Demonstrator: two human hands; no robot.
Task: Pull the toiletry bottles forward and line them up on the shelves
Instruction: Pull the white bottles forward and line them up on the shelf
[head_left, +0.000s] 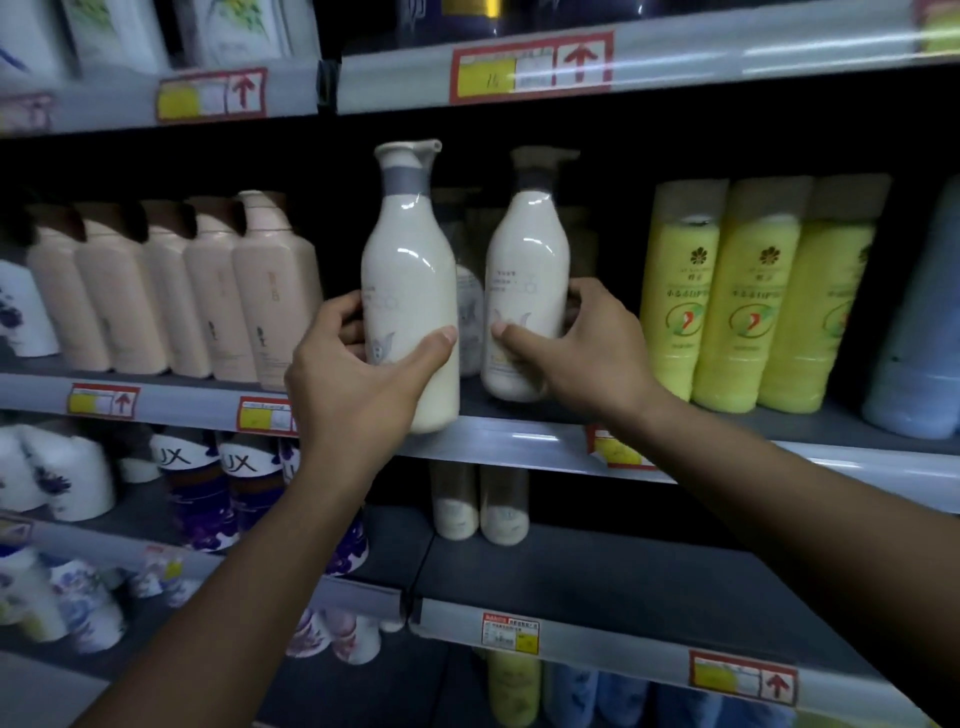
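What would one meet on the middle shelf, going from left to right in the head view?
Row of peach bottles → left hand gripping the first cream pump bottle → second cream pump bottle gripped by the right hand → yellow bottles → pale blue bottle.

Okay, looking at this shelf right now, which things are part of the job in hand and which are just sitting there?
In the job:
left hand gripping the left cream bottle
right hand gripping the right cream bottle
middle shelf

Just sitting there:
pink bottles
yellow bottles
price tags
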